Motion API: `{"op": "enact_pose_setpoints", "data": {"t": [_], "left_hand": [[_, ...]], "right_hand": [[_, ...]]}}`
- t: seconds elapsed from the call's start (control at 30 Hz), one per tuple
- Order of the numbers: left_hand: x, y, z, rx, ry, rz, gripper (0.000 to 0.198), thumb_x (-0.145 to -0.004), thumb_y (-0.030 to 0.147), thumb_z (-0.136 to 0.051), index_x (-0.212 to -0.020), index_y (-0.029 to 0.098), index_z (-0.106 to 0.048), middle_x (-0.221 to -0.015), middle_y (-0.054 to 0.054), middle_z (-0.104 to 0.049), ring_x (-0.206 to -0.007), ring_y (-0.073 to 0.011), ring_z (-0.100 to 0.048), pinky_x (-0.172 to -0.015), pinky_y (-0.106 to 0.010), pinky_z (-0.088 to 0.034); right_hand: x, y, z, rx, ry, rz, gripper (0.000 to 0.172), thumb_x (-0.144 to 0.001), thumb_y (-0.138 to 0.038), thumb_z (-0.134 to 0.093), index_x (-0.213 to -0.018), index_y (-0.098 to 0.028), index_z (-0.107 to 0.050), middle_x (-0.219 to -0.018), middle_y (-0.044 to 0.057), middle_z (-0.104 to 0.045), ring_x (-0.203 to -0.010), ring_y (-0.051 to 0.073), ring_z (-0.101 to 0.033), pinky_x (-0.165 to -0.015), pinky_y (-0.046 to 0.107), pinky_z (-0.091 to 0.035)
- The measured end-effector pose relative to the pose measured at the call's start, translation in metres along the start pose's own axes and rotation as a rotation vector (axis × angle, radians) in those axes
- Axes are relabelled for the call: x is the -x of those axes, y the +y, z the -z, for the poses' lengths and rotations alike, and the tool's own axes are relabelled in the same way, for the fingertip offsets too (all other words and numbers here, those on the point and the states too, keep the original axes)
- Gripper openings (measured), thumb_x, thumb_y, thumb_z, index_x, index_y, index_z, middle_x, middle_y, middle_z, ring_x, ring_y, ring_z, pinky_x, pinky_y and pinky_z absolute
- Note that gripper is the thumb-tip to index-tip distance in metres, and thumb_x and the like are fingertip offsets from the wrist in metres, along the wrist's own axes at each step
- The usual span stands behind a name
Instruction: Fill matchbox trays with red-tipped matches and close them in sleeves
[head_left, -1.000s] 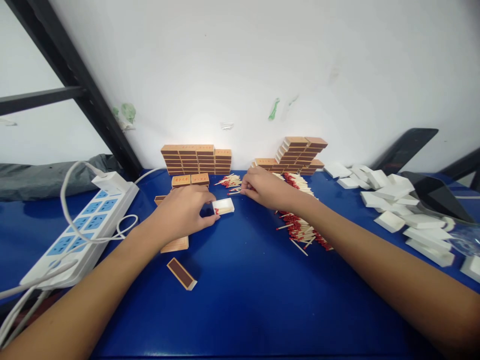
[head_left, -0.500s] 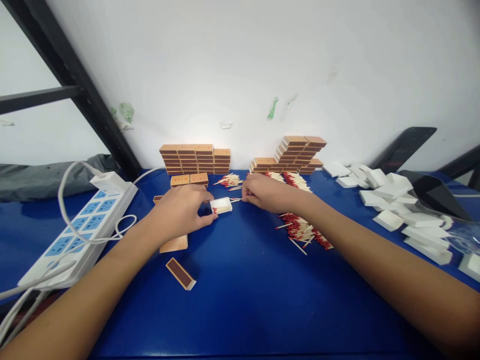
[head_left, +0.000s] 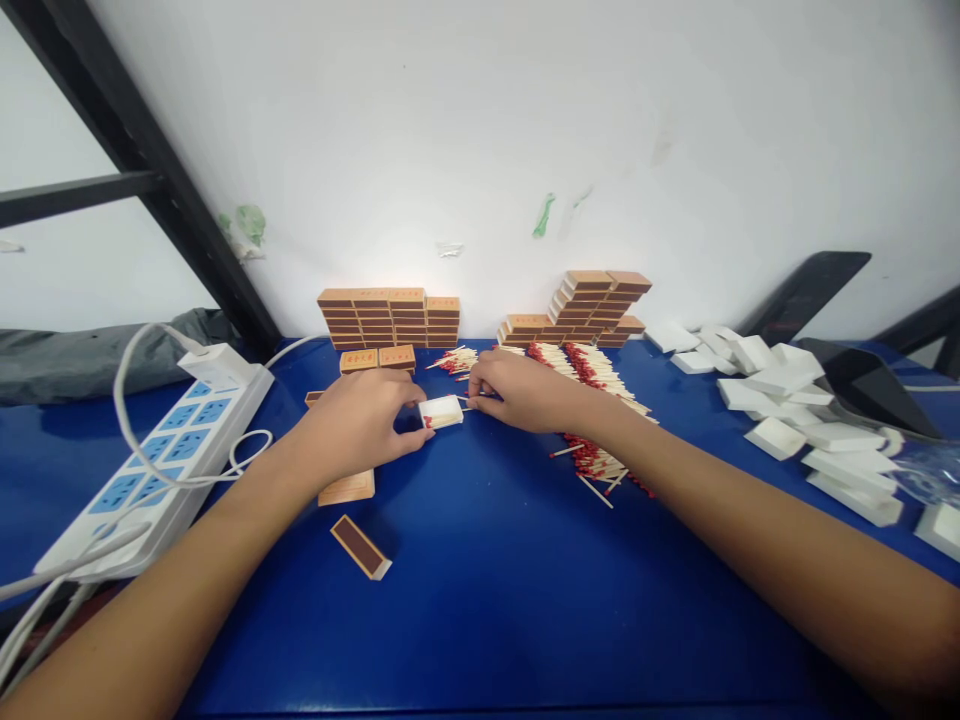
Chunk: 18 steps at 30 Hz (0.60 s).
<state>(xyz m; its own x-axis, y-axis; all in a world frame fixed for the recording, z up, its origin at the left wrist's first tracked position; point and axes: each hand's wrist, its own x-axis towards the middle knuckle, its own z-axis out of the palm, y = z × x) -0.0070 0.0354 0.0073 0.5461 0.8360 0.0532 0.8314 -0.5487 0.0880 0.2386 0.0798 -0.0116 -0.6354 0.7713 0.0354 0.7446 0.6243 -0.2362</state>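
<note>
My left hand [head_left: 371, 418] grips the left end of a small white matchbox tray [head_left: 442, 411] between thumb and fingers. A few red-headed matches lie inside the tray. Just off its right end, my right hand [head_left: 506, 390] pinches thin matchsticks [head_left: 464, 401], whose exact count I cannot make out. Behind the tray is a small pile of matches [head_left: 454, 360]. Larger piles of matches [head_left: 600, 462] lie beside and beyond my right wrist, partly covered by the forearm.
Stacked matchboxes [head_left: 390, 315] stand against the wall at left, with another stack [head_left: 592, 310] at right. One matchbox [head_left: 361, 547] lies in front. White trays [head_left: 787, 385] are heaped at right. A power strip [head_left: 161, 460] with cables lies at left on the blue table [head_left: 487, 600].
My right hand has moved left, bringing the matchsticks closer to the tray's right end. The left hand and tray have stayed nearly still.
</note>
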Motion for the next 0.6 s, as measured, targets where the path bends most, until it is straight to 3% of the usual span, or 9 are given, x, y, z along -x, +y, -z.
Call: {"op": "enact_pose_setpoints", "data": {"t": [0.23, 0.37, 0.6], "left_hand": [[0.0007, -0.0004, 0.0013, 0.015, 0.01, -0.003, 0.025, -0.092, 0.042, -0.073, -0.104, 0.022, -0.08, -0.099, -0.006, -0.077, -0.094, -0.0271, -0.071, -0.07, -0.035, -0.045], [0.0012, -0.0009, 0.002, 0.022, 0.001, 0.0, 0.025, -0.092, 0.042, -0.072, -0.106, 0.022, -0.08, -0.101, -0.006, -0.077, -0.095, -0.0269, -0.071, -0.072, -0.036, -0.045], [0.0004, 0.0002, 0.0032, 0.01, -0.004, -0.004, 0.025, -0.093, 0.041, -0.073, -0.107, 0.022, -0.08, -0.103, -0.006, -0.078, -0.098, -0.0264, -0.071, -0.075, -0.036, -0.047]], "right_hand": [[0.0007, -0.0027, -0.0008, 0.014, -0.014, -0.015, 0.014, -0.104, -0.019, -0.061, -0.097, -0.014, -0.072, -0.105, 0.013, -0.072, -0.096, 0.023, -0.063, -0.083, 0.033, -0.044], [0.0023, -0.0005, 0.0002, -0.035, 0.008, 0.01, 0.008, -0.1, -0.023, -0.069, -0.102, -0.016, -0.071, -0.104, 0.011, -0.07, -0.094, 0.023, -0.061, -0.08, 0.031, -0.043], [0.0005, -0.007, -0.0063, -0.053, 0.001, 0.012, 0.007, -0.103, -0.016, -0.062, -0.102, -0.015, -0.068, -0.108, 0.011, -0.071, -0.099, 0.022, -0.063, -0.085, 0.031, -0.044]]}}
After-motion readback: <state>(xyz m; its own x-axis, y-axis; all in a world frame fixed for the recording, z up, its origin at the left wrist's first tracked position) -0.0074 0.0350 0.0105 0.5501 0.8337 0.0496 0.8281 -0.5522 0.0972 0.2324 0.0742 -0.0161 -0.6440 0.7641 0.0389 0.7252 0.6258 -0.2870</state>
